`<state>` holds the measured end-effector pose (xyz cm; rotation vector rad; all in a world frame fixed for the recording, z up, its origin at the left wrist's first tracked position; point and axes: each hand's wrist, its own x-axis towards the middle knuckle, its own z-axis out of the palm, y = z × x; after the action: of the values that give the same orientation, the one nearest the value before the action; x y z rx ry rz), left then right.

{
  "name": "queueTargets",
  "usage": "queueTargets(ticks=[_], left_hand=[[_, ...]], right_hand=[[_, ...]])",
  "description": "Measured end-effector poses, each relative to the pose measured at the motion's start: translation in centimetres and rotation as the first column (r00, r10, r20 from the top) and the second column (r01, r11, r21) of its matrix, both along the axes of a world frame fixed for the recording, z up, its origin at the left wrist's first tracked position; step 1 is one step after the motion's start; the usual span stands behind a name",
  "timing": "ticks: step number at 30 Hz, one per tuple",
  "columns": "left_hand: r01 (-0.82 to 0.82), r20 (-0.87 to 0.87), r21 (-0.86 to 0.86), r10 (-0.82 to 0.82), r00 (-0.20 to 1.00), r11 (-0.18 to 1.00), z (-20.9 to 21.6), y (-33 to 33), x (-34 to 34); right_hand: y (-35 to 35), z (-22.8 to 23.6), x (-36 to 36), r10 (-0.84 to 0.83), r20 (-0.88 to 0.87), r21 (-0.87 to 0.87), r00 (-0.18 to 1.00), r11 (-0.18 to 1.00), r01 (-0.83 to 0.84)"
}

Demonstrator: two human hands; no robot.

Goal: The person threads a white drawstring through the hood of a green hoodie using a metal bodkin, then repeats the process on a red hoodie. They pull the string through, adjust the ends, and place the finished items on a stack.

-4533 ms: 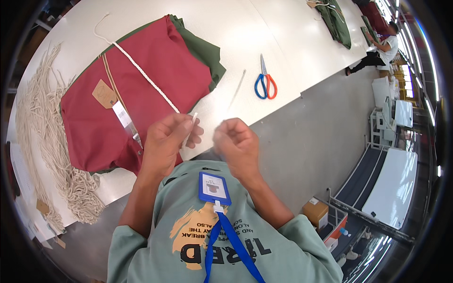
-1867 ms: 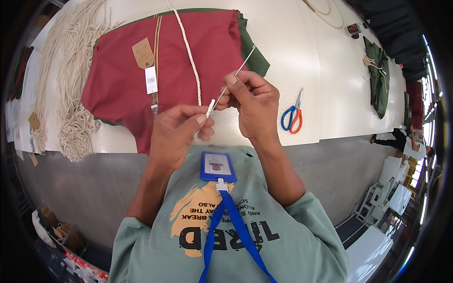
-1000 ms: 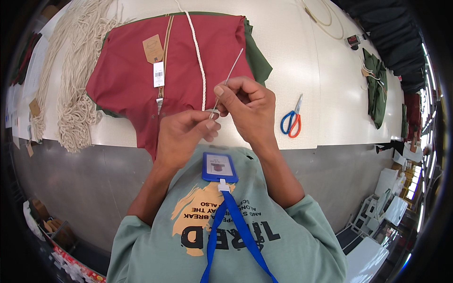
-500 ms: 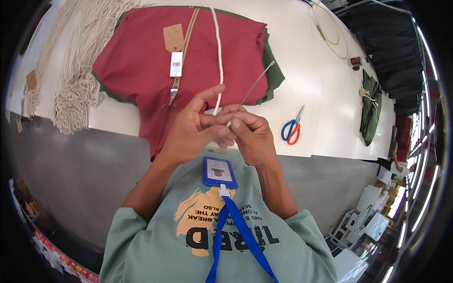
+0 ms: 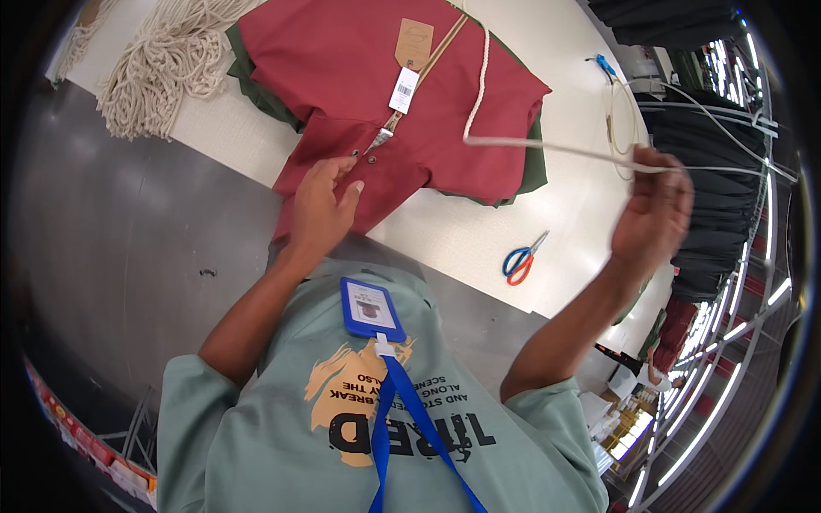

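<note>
A maroon fabric piece (image 5: 376, 85) with a dark green layer under it (image 5: 534, 162) lies on the white table. It carries a zip strip, a brown paper tag (image 5: 413, 43), a white label (image 5: 403, 90) and two metal eyelets near its lower narrow part. At these eyelets is my left hand (image 5: 321, 209), its fingers and thumb apart and holding nothing. Out to the right, my right hand (image 5: 654, 209), smeared by motion, grips a white cord (image 5: 556, 145). The cord runs taut leftward from it, bends over the cloth and goes up toward the far edge.
Scissors (image 5: 522, 261) with one blue and one red handle lie near the table's front edge. Bundled cream cords (image 5: 162, 81) hang over the edge at left. At the far right is a coiled pale hose (image 5: 611, 128), with dark hanging cloth (image 5: 710, 222) beyond.
My hands have parted: the right swung far right, drawing the cord with it, and the left came to the eyelets. The thin metal rod seen before no longer shows clearly. My view has turned.
</note>
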<state>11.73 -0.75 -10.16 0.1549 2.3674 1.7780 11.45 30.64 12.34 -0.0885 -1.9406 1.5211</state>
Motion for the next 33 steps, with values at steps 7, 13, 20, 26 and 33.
queueTargets(ticks=[7,13,20,26,33], left_hand=[[-0.160,-0.402,-0.290,0.032,0.915,0.943,-3.7,4.7,0.3],[-0.152,0.031,-0.256,0.165,0.986,0.955,-4.2,5.7,1.3],[-0.159,0.115,-0.036,0.162,0.980,0.987,-2.5,4.9,0.7],[-0.083,0.249,-0.007,0.082,0.965,0.997,-1.9,4.0,-0.3],[-0.055,0.338,0.022,0.045,0.940,0.998,-1.6,3.6,-0.5]], right_hand=[[-6.1,-10.1,-3.2,0.191,0.621,0.195,0.760,0.901,-0.386],[-3.3,-17.0,-1.4,0.166,0.700,0.500,0.695,0.581,-0.642],[-0.5,-16.6,-3.9,0.194,0.707,0.584,0.680,0.380,-0.717],[0.1,-17.4,-4.8,0.241,0.708,0.608,0.664,0.270,-0.747],[-0.6,-17.1,-6.0,0.293,0.681,0.590,0.671,0.323,-0.740]])
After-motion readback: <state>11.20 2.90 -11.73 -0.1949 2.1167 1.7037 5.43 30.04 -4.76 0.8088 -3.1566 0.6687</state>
